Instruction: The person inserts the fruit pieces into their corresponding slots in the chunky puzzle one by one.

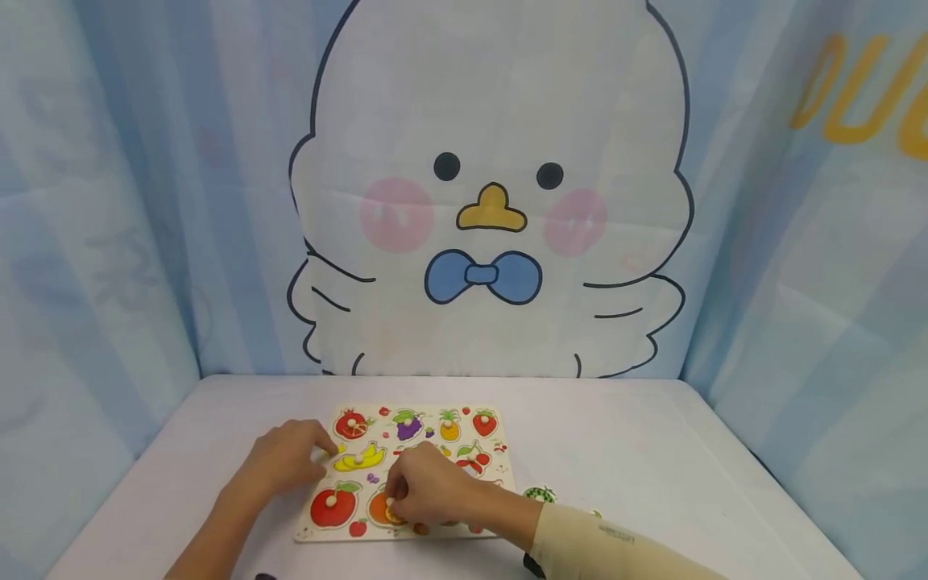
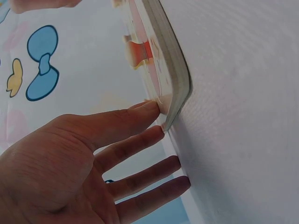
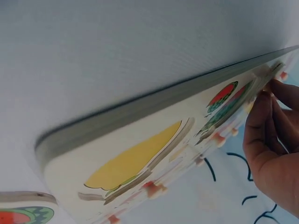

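Note:
A wooden fruit puzzle board (image 1: 308, 532) lies on the table, with knobbed pieces such as an apple (image 1: 333, 509), bananas (image 1: 360, 458) and grapes (image 1: 409, 425). My right hand (image 1: 428, 486) reaches over its lower middle. Thumb and fingertips pinch the knob of an orange puzzle piece (image 1: 378, 509), which the hand partly covers. At the board's left edge is my left hand (image 1: 286, 457). Its thumb and index fingertip touch the edge in the left wrist view, while the other fingers (image 2: 149, 182) extend fairly straight.
A watermelon piece (image 1: 540, 494) lies on the white table (image 1: 616, 435) right of the board, beside my right sleeve (image 1: 616, 544). In the right wrist view, a yellow fruit shape (image 3: 135, 161) shows flat on the board near its corner. A curtain with a cartoon bird (image 1: 493, 97) hangs behind.

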{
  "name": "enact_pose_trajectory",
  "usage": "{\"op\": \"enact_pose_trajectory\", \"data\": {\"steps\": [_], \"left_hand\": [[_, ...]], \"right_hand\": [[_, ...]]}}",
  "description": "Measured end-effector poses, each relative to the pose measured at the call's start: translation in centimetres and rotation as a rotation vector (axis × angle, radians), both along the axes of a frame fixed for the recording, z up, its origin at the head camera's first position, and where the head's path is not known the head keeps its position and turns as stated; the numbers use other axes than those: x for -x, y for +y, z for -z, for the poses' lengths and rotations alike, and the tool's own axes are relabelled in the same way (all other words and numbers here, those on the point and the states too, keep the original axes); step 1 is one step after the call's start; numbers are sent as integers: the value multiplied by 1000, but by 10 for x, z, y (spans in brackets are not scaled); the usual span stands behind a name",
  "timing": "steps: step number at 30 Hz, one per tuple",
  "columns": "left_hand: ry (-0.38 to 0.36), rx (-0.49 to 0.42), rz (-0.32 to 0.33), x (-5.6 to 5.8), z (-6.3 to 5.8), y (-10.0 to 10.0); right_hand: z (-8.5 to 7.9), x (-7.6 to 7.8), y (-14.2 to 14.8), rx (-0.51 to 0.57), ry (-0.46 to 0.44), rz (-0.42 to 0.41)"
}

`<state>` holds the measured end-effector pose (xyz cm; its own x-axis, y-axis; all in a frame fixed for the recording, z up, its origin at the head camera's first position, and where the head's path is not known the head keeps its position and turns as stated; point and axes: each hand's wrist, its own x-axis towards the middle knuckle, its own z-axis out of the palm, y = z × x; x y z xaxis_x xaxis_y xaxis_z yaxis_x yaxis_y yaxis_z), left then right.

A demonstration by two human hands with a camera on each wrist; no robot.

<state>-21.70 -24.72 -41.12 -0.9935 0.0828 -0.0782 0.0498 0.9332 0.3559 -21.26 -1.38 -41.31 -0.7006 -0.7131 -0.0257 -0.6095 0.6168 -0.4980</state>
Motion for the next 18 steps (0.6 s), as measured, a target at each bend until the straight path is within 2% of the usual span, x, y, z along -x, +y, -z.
{"op": "enact_pose_trajectory", "data": {"steps": [12, 18], "left_hand": [[7, 1, 0, -1, -2, 1], [5, 0, 2, -2, -2, 1]], "right_hand": [[5, 5, -3, -10, 40, -9], [5, 5, -1, -17, 6, -7]]}}
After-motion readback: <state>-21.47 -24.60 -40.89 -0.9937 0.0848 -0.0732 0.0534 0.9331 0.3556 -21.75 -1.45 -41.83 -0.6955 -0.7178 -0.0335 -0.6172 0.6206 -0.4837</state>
